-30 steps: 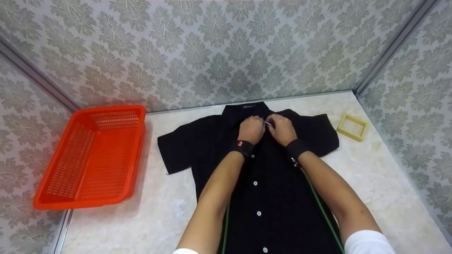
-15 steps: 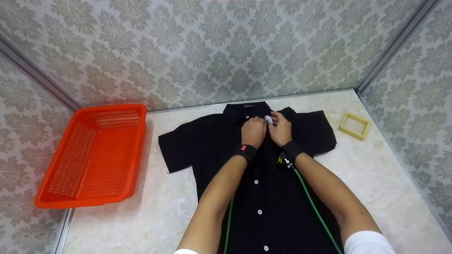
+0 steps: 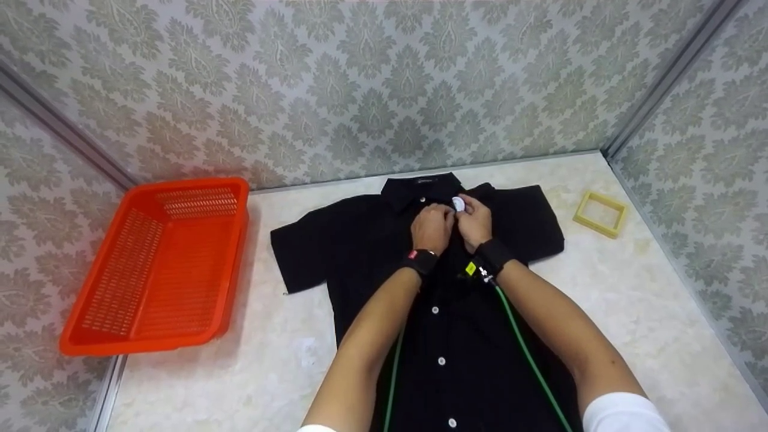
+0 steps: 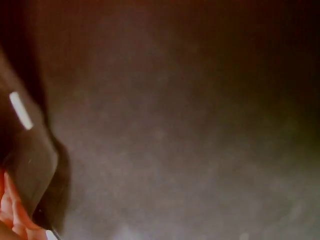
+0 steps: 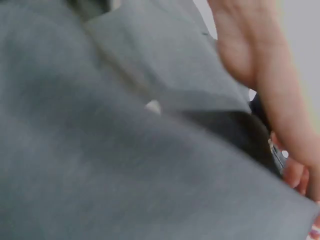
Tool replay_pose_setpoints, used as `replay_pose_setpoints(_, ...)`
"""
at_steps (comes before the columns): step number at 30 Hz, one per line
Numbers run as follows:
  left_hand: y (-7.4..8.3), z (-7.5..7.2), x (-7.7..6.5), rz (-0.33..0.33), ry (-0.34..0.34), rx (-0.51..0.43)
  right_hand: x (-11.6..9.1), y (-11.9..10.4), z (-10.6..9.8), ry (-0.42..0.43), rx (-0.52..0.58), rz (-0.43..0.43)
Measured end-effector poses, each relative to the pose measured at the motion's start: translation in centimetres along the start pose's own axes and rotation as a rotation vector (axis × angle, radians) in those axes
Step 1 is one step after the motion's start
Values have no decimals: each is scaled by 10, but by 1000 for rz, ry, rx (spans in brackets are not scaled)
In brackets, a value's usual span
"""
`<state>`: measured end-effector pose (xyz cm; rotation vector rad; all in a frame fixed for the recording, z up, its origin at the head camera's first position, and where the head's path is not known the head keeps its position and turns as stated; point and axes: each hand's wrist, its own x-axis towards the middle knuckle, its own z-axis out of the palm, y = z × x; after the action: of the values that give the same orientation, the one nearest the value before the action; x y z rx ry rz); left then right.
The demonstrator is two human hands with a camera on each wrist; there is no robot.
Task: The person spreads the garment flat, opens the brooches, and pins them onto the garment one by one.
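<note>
A black short-sleeved shirt lies front up, collar at the far side, with white buttons down its placket. My right hand pinches a small round white badge against the chest, just below the collar on the right. Close beside it my left hand holds the shirt front, its fingertips near the badge. In the left wrist view the left fingers grip a lifted fold of cloth. The right hand shows along the right edge of the right wrist view; the badge's back is hidden.
An orange-red plastic basket stands at the left. At the right lies a yellow rectangular frame. A green cable runs from the right wrist over the shirt. Patterned walls border the table's back and sides.
The badge has turned so that its white round face shows more. My right hand has shifted slightly left and tilted, and the right sleeve has drawn inward. The left hand stays nearly in place.
</note>
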<state>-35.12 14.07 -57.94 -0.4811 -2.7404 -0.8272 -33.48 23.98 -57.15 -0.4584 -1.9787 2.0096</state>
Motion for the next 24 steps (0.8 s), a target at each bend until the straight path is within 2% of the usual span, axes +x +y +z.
replay_pose_setpoints(4, -4, -1, 2, -17, -62, -37, 3, 2, -1, -5, 84, 48)
replay_pose_setpoints(7, -7, -3, 3, 8, -94, -30, 5, 3, -5, -29, 36, 12)
replay_pose_setpoints(9, -11, -6, 4, 44, -73, 1, 5, 2, -8, -61, -48, -40)
replay_pose_setpoints(13, -17, -10, 7, 118, 19, 99, 5, 2, -13, -96, -219, -135)
replay_pose_setpoints(16, -22, -11, 10, 162, 39, 177, 5, 2, -14, -99, -253, -163)
replay_pose_setpoints(19, -24, -11, 12, 180, -10, 238, 5, 1, -13, -101, -239, -181)
replay_pose_setpoints(24, -26, -11, 14, 158, -93, 273, 3, 1, -10, -127, -208, -230)
